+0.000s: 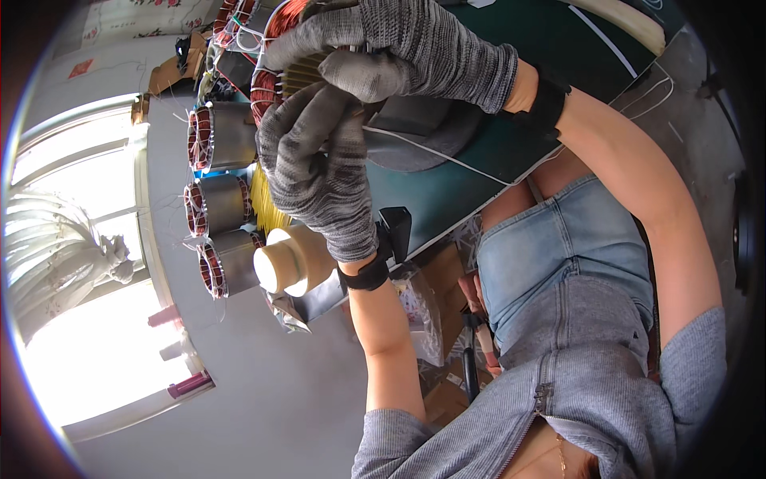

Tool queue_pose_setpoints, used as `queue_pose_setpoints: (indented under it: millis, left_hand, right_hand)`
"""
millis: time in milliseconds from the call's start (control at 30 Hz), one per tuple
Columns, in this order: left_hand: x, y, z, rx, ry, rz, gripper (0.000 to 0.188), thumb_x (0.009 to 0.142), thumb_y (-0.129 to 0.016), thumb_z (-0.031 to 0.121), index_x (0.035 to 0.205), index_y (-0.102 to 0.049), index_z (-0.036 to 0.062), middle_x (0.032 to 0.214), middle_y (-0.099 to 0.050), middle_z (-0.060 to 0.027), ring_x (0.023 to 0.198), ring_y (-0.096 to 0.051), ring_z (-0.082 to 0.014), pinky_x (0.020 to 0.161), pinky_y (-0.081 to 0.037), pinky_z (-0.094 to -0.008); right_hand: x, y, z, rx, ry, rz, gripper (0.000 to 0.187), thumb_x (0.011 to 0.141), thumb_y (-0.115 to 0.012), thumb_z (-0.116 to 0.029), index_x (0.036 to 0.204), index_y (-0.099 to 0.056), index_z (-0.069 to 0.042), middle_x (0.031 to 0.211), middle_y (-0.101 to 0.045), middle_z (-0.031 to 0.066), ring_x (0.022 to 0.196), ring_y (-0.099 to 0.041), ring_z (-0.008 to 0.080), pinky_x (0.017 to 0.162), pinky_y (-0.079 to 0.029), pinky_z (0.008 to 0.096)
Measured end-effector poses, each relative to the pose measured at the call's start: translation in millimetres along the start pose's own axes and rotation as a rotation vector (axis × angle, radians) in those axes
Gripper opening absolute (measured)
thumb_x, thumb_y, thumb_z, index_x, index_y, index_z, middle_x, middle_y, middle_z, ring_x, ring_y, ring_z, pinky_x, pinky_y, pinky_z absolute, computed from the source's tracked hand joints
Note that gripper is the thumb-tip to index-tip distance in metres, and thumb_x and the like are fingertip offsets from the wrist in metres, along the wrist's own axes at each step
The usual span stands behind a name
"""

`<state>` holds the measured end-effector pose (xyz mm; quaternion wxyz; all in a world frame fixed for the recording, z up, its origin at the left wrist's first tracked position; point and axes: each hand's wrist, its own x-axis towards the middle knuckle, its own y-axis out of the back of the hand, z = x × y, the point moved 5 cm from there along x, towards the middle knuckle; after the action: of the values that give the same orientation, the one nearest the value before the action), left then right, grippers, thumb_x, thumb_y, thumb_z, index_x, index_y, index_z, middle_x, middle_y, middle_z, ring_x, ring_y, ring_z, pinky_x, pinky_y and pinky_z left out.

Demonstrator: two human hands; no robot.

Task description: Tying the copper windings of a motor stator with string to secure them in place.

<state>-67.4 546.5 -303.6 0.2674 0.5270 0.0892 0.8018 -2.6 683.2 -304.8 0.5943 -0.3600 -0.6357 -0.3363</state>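
Note:
Both my hands wear grey knitted gloves and work close together at a motor stator. Its ring of reddish copper winding (264, 94) shows beside my fingertips, with yellowish slots (302, 73) inside. My left hand (315, 156) is below it, fingers curled against the winding's near edge. From above, my right hand (363, 56) reaches over the ring, with fingers and thumb bent together. What the fingertips of either hand pinch is hidden by the gloves. A thin white cord (435, 150) runs from between the hands, across the dark green table, to its near edge.
Several wound stators (227, 199) in grey metal cores stand left on the table (415, 211). Near them are yellow strips (267, 199) and cream-coloured spools (295, 259). A grey round-based object (423, 132) sits behind the cord. Below the table edge is a cardboard box (443, 279).

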Motion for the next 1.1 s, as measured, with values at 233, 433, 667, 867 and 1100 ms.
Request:
queue_pose_setpoints:
  millis: [233,433,667,867,1100]
  left_hand:
    - [-3.6,-3.1,-3.4,-0.109,0.156,0.074,0.024,0.068,-0.075,0.001,0.09,-0.067,0.0022,0.095,-0.063,-0.0073,0.084,-0.058,-0.0152,0.072,-0.046,-0.0253]
    - [-2.6,-0.1,-2.5,-0.091,-0.028,0.089,0.023,0.068,-0.074,-0.005,0.088,-0.065,0.0013,0.098,-0.062,-0.0088,0.088,-0.059,-0.0172,0.08,-0.047,-0.0288]
    - [-3.8,-3.2,-1.7,-0.098,-0.033,0.042,0.026,0.067,-0.076,0.0,0.09,-0.065,0.0033,0.101,-0.061,-0.009,0.091,-0.057,-0.0193,0.082,-0.045,-0.0316]
    - [-3.7,-10.8,5.4,0.028,-0.115,0.091,0.027,0.066,-0.077,0.001,0.089,-0.063,0.0045,0.099,-0.06,-0.0081,0.089,-0.056,-0.0187,0.08,-0.045,-0.0301]
    - [-0.9,-7.4,5.1,0.007,0.0,0.029,0.022,0.07,-0.074,0.003,0.089,-0.063,0.0073,0.101,-0.061,-0.0092,0.09,-0.056,-0.0185,0.075,-0.046,-0.0281]
  right_hand:
    - [-12.8,-8.8,8.7,-0.155,-0.108,-0.112,0.032,0.075,-0.054,-0.038,0.092,-0.059,-0.012,0.099,-0.055,0.011,0.093,-0.053,0.0291,0.086,-0.038,0.0417]
    - [-5.4,-14.9,10.0,-0.156,-0.072,0.029,0.036,0.077,-0.053,-0.038,0.099,-0.056,-0.01,0.098,-0.055,0.0118,0.092,-0.053,0.031,0.085,-0.04,0.0422]
    - [-5.7,-1.8,-0.9,-0.229,-0.208,-0.177,0.038,0.08,-0.053,-0.039,0.104,-0.052,-0.01,0.096,-0.054,0.0121,0.092,-0.053,0.0302,0.082,-0.04,0.0425]
    - [-4.1,-4.7,1.5,-0.46,-0.218,-0.332,0.041,0.078,-0.054,-0.037,0.109,-0.048,-0.01,0.1,-0.053,0.0109,0.095,-0.051,0.0303,0.081,-0.04,0.0431]
    - [-1.5,7.4,-8.6,-0.364,-0.231,-0.293,0.035,0.08,-0.056,-0.029,0.114,-0.055,-0.023,0.105,-0.054,0.0036,0.107,-0.049,0.023,0.096,-0.035,0.0415]
